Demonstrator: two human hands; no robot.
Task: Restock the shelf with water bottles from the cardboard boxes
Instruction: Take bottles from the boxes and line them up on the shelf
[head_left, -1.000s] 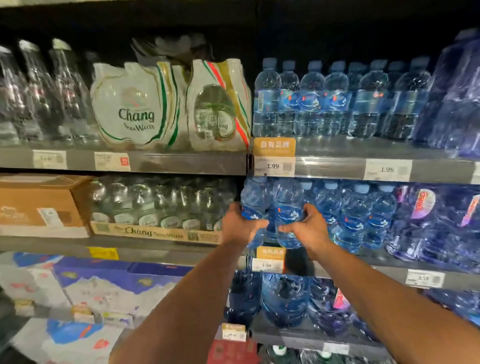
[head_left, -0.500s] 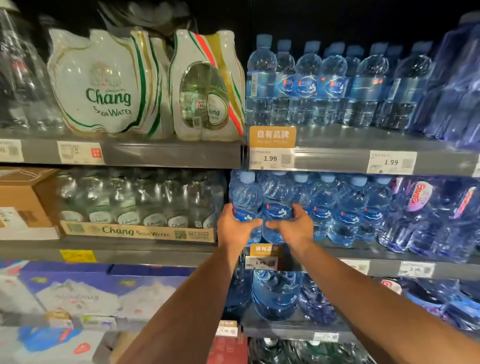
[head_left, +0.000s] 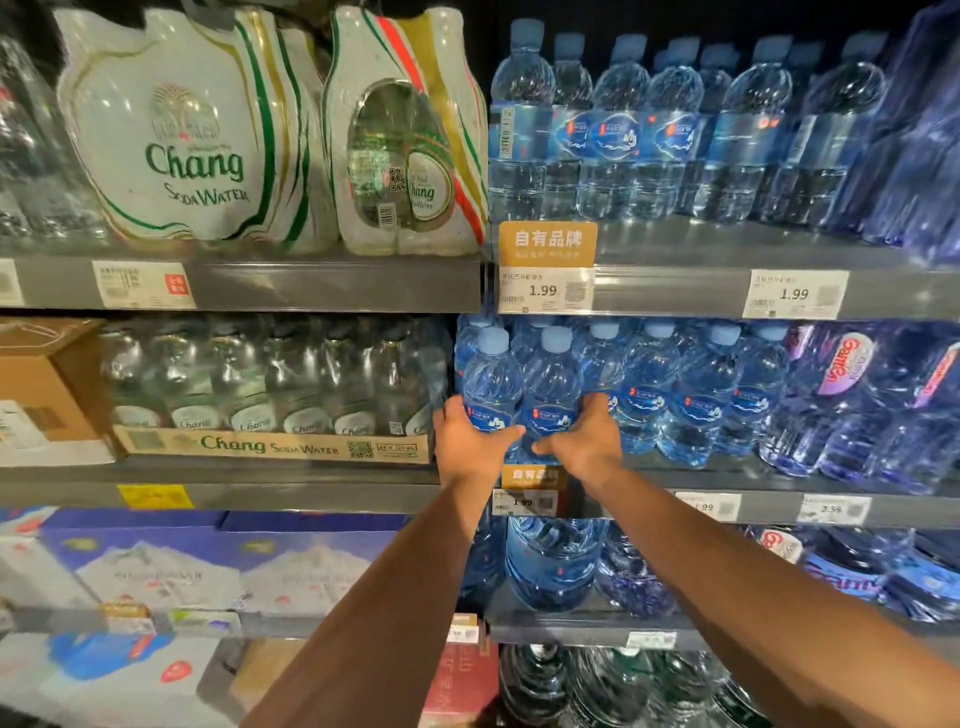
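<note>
Head-worn view of a shop shelf stacked with bottled water. Two bare arms reach forward to the middle shelf (head_left: 769, 512). The left hand (head_left: 470, 441) curls round the lower half of a small blue-capped water bottle (head_left: 491, 379). The right hand (head_left: 589, 441) curls round a second bottle (head_left: 553, 384), which touches the first on its right.

Both bottles stand upright at the left end of a row of matching bottles (head_left: 696, 395), just right of a tray of Chang soda water (head_left: 270, 447). Compared with a second ago, the pair sits closer in to the row, above the price tag (head_left: 524, 501) rather than out in front of it. The hands hide the bases, so it is unclear whether they rest on the shelf. This pair looks nearly placed, and letting go likely comes next.
</note>
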